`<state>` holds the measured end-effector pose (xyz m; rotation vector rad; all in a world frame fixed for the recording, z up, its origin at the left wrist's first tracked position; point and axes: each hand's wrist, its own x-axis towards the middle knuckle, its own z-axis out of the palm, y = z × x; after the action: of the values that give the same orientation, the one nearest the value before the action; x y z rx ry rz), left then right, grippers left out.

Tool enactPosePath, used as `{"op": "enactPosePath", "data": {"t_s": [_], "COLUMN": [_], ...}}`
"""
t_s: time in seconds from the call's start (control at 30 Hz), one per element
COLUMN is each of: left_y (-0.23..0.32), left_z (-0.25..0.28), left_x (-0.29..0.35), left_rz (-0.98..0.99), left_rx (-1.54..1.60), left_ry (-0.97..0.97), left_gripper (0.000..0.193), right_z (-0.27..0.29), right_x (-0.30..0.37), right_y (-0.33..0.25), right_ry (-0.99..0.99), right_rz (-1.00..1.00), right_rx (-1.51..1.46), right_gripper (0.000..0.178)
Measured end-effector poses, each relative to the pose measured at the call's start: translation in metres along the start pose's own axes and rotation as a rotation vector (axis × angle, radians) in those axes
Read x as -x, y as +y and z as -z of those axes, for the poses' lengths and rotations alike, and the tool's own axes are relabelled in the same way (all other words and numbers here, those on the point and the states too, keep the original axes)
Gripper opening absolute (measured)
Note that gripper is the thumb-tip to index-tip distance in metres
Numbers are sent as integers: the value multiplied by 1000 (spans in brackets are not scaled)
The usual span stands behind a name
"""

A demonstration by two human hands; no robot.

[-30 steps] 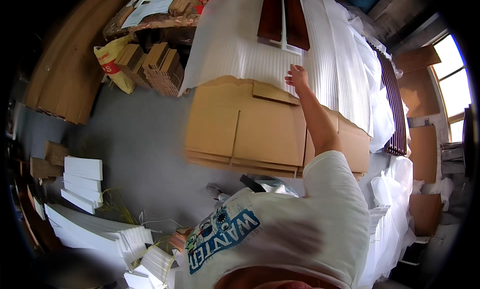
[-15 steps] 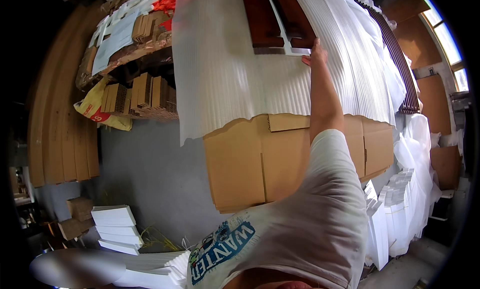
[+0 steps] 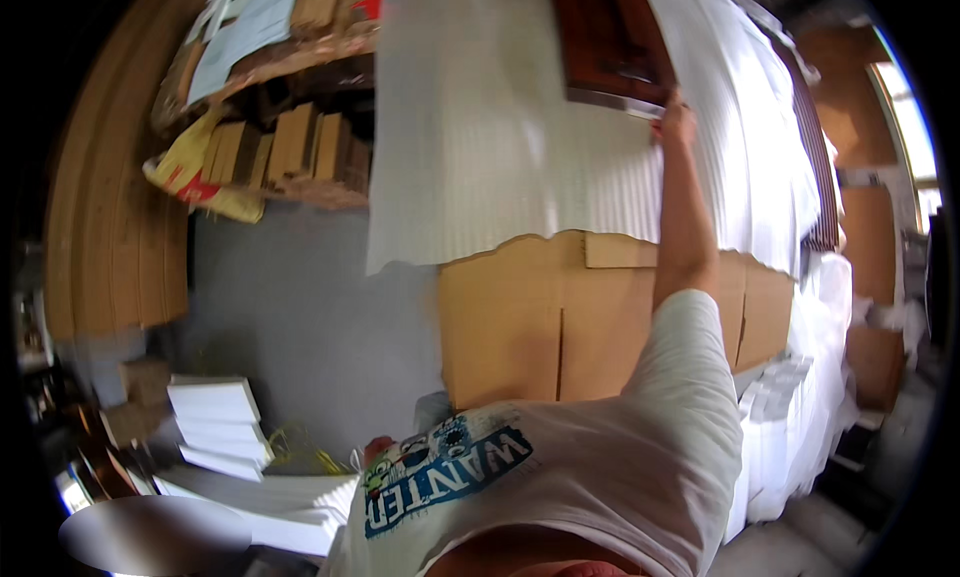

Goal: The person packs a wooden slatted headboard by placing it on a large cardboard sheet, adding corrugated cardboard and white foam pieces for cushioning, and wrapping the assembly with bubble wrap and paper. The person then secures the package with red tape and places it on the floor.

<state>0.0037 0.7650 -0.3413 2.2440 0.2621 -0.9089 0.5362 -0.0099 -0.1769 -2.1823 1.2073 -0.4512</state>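
A dark reddish-brown wooden panel (image 3: 612,42) with a glossy finish lies on ribbed white foam sheeting (image 3: 480,147), running out past the far edge of view. At its near right corner, my right hand (image 3: 678,122) grips the edge with my arm stretched forward. A pale strip shows along the panel's near end under the brown face. Of my left hand (image 3: 376,447) only a small bit of skin shows beside the shirt at the lower left; its fingers are hidden.
Flat brown cardboard (image 3: 500,327) lies under the foam on the near side. Cardboard pieces (image 3: 295,157) fill a shelf at left, beside a yellow sack (image 3: 195,182). Long cartons (image 3: 115,227) stand far left. White foam blocks (image 3: 215,417) are stacked lower left; wrapped white pieces (image 3: 785,407) stand right.
Two brown panels lay apart with a pale gap; now a single brown face shows, the gap gone. My right hand stays at the corner. The whole view has shifted and blurred slightly.
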Motion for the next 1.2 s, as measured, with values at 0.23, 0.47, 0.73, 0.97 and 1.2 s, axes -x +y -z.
{"op": "enactPosePath", "data": {"t_s": [0.23, 0.47, 0.73, 0.97, 1.2], "left_y": [-8, -133, -181, -86, -77], "left_z": [78, 161, 324, 374, 381], "left_x": [-38, -144, -272, -301, -287], "left_rz": [203, 332, 259, 202, 51], "left_rx": [218, 616, 173, 742, -62], "left_ry": [-10, 64, 295, 112, 235], "left_gripper": [18, 22, 24, 18, 30], "right_z": [33, -21, -193, -349, -540], "right_x": [113, 337, 596, 556, 496], "right_y": [-27, -80, -150, -99, -45], "right_ry": [157, 172, -830, -718, -720], "right_rz": [-136, 403, 283, 216, -180], "right_rx": [-181, -534, -497, -95, 371], "right_gripper": [66, 26, 21, 14, 31]}}
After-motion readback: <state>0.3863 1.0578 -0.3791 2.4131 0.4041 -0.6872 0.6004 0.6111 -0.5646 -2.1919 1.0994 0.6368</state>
